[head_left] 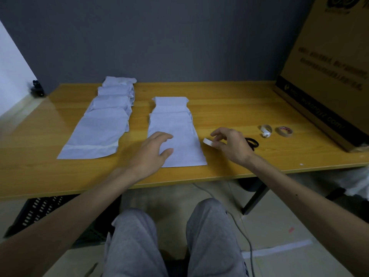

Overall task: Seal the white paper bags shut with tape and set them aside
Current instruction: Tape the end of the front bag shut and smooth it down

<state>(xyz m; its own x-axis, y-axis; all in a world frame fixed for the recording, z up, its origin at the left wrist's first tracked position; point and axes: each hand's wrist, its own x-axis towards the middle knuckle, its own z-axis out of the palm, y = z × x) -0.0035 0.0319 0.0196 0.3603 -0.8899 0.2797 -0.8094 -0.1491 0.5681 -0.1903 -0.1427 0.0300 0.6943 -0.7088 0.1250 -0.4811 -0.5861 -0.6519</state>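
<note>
Left row of white paper bags [103,124]: flat, crinkled, overlapping. Left hand [153,150] loose, fingers spread, resting on near bag [179,136] of middle row. White tape roll [208,141] just off that bag's right edge, pinched by right hand [229,144]. Black scissors [253,143] partly behind the hand. Bare wood table [229,104] beyond. Cardboard box [329,66] far right.

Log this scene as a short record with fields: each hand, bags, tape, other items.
left hand: left hand, fingers straight, over the nearest centre bag; contact unclear
right hand: right hand pinches a white tape roll just right of that bag
bags: left row of bags, overlapping; centre row behind the nearest bag
spare tape: pale roll and brown roll, side by side, further right
scissors: black scissors, partly hidden by the right hand
box: cardboard box at the right end of the table
</note>
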